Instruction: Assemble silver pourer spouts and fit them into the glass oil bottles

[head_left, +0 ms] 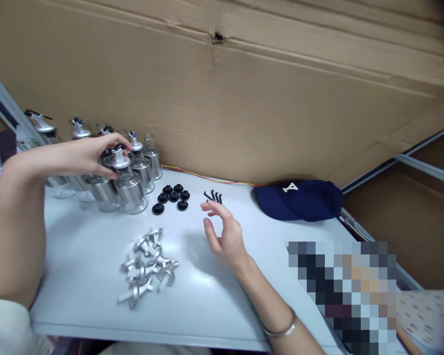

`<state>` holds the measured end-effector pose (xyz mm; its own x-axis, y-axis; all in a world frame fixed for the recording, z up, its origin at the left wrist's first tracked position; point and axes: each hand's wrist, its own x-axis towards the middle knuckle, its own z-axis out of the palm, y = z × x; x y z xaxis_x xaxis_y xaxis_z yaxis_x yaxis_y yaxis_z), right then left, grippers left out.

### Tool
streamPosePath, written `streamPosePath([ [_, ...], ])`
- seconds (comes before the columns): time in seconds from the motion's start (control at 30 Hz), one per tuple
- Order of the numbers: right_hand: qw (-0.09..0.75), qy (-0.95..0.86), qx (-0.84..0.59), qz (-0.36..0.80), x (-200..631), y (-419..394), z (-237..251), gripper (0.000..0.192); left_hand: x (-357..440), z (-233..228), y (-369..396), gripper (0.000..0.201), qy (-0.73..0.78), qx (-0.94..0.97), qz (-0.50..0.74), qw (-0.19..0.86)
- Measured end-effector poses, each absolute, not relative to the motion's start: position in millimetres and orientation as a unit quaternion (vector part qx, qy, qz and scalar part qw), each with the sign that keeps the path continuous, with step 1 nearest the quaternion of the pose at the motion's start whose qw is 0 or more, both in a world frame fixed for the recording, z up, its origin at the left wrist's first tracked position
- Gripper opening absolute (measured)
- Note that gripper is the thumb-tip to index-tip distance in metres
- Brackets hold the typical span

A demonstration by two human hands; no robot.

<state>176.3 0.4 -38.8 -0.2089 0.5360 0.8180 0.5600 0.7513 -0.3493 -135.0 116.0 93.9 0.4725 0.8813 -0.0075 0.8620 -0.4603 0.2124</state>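
Observation:
My left hand (96, 153) is curved around the top of a glass bottle (131, 190) with a steel band and a silver pourer. Its thumb lies by the bottle's neck and its fingers reach behind the pourer. That bottle stands upright at the front of a group of similar bottles (151, 158), several of them with pourers on. My right hand (225, 234) hovers over the table, fingers loosely bent and thumb apart, holding nothing. Just beyond its fingertips lie several small black levers (214, 196). Several black stoppers (173, 196) and a pile of silver pourer parts (148, 266) lie between the hands.
A dark blue cap (299, 199) lies at the back right of the white table (214, 315). Thin coloured wires (207, 176) run along the foot of the cardboard wall (222, 108). A pixelated patch hides the right side of the table.

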Motion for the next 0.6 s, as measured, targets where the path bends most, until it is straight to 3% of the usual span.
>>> streamPosePath([
  [0.1, 0.520, -0.779, -0.351, -0.015, 176.7, 0.4, -38.0, 0.047, -145.3, 94.5, 116.5, 0.057, 0.573, 0.819, -0.023, -0.004],
  [0.23, 0.516, -0.783, -0.348, -0.013, 177.2, 0.2, -38.6, 0.047, -149.4, 96.4, 117.6, 0.026, 0.585, 0.805, -0.088, -0.044],
  [0.6, 0.510, -0.781, -0.361, -0.016, 177.6, -0.9, -35.4, 0.039, -138.7, 99.4, 106.4, 0.019, 0.563, 0.826, 0.012, -0.003],
])
